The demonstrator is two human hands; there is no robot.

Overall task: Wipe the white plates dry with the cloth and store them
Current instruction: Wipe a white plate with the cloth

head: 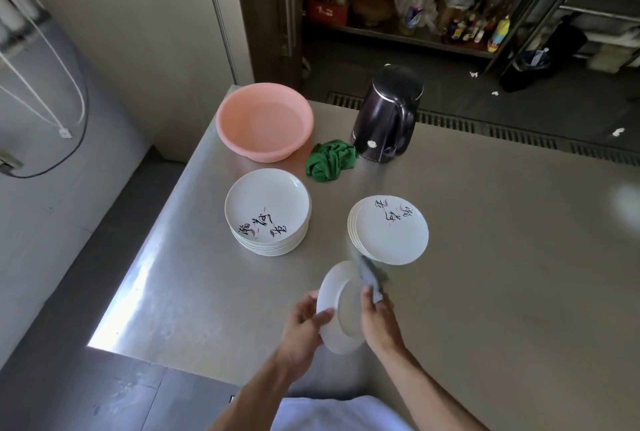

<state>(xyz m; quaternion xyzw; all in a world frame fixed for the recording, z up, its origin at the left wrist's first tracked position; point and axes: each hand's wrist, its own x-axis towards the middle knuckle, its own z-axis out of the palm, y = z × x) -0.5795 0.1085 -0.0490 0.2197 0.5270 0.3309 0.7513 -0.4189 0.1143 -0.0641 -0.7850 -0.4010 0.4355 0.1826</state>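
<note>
Just above the near edge of the steel table [485,274], a left hand [304,318] pinches the rim of a white plate [337,326] between thumb and curled fingers. It holds the plate tipped almost on edge, underside and foot ring facing the wearer. The right hand [379,323] has its fingers bunched round a grey cloth [372,274], which is blurred and pressed to the plate's upper right rim. The plate looks stiff, smooth-glazed and probably brittle, and likely slick while damp. A rim grip, thumb on one face and fingers behind, seems the safest hold.

Further in, at mid-table, stand two stacks of matching round plates marked with black brush characters and pink flecks. The left stack [266,212] is taller and neat; the right stack [389,229] is lower and slid slightly askew. Which of them is already dried cannot be told.

Beyond them a crumpled green cloth [330,160] lies soft beside a glossy black kettle [388,115] at the far edge. A round pink plastic basin [265,120] fills the far left corner. Cluttered shelves [415,22] stand behind the table.
</note>
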